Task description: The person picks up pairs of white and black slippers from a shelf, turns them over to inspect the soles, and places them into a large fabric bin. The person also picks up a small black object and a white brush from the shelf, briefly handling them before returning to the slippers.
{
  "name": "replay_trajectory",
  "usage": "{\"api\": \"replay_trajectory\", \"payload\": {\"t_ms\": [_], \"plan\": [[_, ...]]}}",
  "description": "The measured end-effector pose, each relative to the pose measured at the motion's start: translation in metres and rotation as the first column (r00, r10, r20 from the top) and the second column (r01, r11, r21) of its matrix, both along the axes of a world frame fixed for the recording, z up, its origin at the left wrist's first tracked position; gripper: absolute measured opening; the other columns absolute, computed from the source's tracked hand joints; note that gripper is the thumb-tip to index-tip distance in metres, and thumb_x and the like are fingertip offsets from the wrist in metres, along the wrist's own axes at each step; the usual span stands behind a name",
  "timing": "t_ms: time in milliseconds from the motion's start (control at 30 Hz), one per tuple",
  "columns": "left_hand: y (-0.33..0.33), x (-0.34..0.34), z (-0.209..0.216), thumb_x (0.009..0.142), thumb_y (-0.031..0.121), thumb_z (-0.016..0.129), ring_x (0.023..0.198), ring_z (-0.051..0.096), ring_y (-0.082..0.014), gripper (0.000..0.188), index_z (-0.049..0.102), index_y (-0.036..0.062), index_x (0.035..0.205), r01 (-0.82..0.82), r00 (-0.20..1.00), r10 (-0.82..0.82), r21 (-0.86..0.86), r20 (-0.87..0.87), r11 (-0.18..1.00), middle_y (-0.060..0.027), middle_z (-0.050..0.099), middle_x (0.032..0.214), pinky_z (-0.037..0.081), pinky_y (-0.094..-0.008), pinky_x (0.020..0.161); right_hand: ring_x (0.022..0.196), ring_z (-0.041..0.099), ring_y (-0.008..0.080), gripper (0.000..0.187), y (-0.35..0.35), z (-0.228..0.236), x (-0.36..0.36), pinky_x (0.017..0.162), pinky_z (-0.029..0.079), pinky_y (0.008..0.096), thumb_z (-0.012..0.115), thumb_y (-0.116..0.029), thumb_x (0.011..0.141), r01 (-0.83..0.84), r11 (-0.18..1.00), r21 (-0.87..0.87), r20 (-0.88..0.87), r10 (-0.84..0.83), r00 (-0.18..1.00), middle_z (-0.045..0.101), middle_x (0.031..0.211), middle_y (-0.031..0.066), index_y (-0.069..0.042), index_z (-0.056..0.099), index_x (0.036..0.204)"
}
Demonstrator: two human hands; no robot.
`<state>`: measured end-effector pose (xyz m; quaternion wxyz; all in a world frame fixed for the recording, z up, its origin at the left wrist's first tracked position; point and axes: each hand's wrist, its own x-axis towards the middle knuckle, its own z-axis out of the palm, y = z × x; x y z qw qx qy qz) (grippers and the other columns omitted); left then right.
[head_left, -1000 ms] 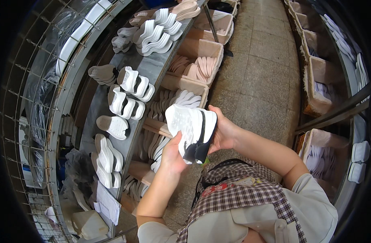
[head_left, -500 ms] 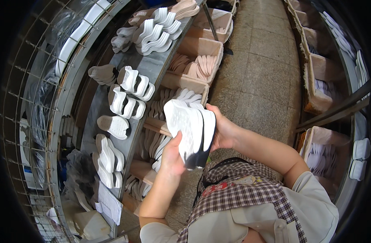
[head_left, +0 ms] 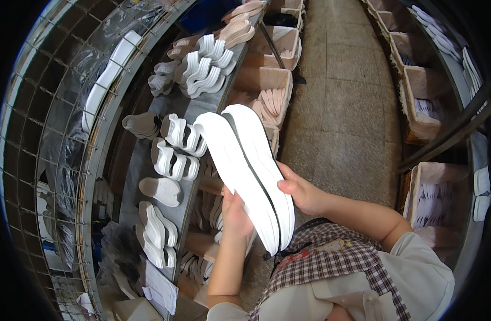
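White shoe soles [head_left: 232, 163] are held out in front of me between both hands, at least two side by side with a dark gap running between them. My left hand [head_left: 236, 216] is closed on their left edge. From the right, my right hand [head_left: 301, 193] grips them with its thumb on the outer side wall; most of its fingers are hidden behind. To the left, a grey metal shelf [head_left: 129, 187] carries groups of white soles [head_left: 182, 142], a single sole [head_left: 161, 191] and another small stack [head_left: 155, 235].
Fabric-lined bins, one with pinkish soles [head_left: 269, 104], stand below the shelf. A stone-tiled aisle [head_left: 344, 107] runs ahead. More lined bins [head_left: 427, 88] line the right side, near a diagonal metal bar [head_left: 443, 142]. A wire mesh [head_left: 53, 107] rises at far left.
The held soles have been turned so that their long side walls now face up. My right hand has moved lower along them, and the view has shifted slightly.
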<state>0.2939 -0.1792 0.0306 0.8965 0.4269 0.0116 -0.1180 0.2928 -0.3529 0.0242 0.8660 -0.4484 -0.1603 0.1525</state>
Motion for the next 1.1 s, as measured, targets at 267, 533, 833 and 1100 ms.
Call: {"api": "replay_trajectory", "payload": {"t_ms": [267, 533, 833, 1100], "plan": [[-0.001, 0.006, -0.006, 0.088, 0.002, 0.052, 0.101, 0.059, -0.0252, 0.039, 0.041, -0.0025, 0.125, -0.028, 0.992, 0.017, 0.091, 0.127, 0.995, -0.0151, 0.055, 0.116, 0.052, -0.0355, 0.083, 0.131, 0.023, 0.0324, 0.073, -0.011, -0.013, -0.002, 0.11, 0.015, 0.0411, 0.051, -0.034, 0.087, 0.114, 0.963, -0.245, 0.332, -0.027, 0.943, 0.027, 0.137, 0.023, 0.009, 0.022, 0.138], [0.008, 0.019, -0.019, 0.091, 0.012, 0.051, 0.106, 0.055, -0.0245, 0.041, 0.04, -0.0036, 0.128, -0.007, 0.995, -0.004, 0.111, 0.104, 0.994, -0.0151, 0.052, 0.121, 0.049, -0.0344, 0.087, 0.133, 0.022, 0.0307, 0.076, -0.021, -0.015, -0.002, 0.109, 0.02, 0.0414, 0.06, -0.03, 0.081, 0.074, 0.959, -0.274, 0.386, 0.039, 0.922, 0.027, 0.139, 0.0202, 0.002, 0.023, 0.141], [-0.001, 0.003, -0.028, 0.093, 0.026, 0.05, 0.092, 0.061, -0.0194, 0.038, 0.05, -0.0007, 0.12, 0.095, 0.989, -0.093, 0.012, -0.118, 0.995, -0.0117, 0.059, 0.111, 0.054, -0.0281, 0.076, 0.136, 0.023, 0.0301, 0.049, -0.051, -0.012, 0.03, 0.109, 0.024, 0.0406, 0.043, 0.011, 0.067, 0.034, 0.946, -0.321, 0.536, 0.152, 0.83, 0.022, 0.149, 0.0153, -0.003, 0.06, 0.11], [-0.012, 0.004, -0.023, 0.08, 0.004, 0.066, 0.094, 0.063, -0.0258, 0.056, 0.036, 0.0029, 0.128, 0.148, 0.988, -0.153, -0.135, -0.028, 0.98, -0.0156, 0.056, 0.112, 0.057, -0.0328, 0.075, 0.129, 0.036, 0.0257, 0.037, -0.053, -0.023, 0.003, 0.106, 0.03, 0.037, 0.051, -0.02, 0.091, -0.162, 0.901, -0.403, -0.113, 0.127, 0.985, 0.043, 0.136, 0.018, 0.001, 0.054, 0.121]]}}
